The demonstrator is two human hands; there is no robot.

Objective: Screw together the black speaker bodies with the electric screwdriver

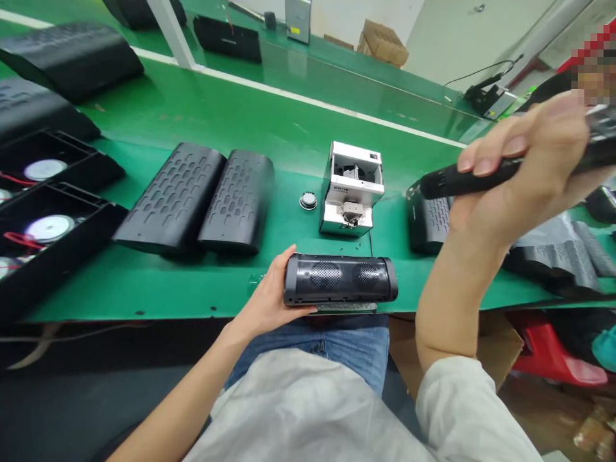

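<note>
My left hand (269, 292) is closed around the left end of a black speaker housing (342, 295), which has two round perforated grilles and lies at the front edge of the green bench. Raised at the upper right, my right hand (534, 147) grips a black electric screwdriver (447, 182), its tip pointing left. Behind the housing stands a white screw feeder (353, 189) with a few tiny dark screws in front of it. A small round silver speaker driver (308, 200) lies to the feeder's left.
Two black textured covers (176, 199) lie left of centre. Open black housings with white speaker cones (51, 228) and more covers (67, 61) fill the far left. Another black unit (428, 221) sits beneath my raised right hand. A white post (171, 32) rises at the back.
</note>
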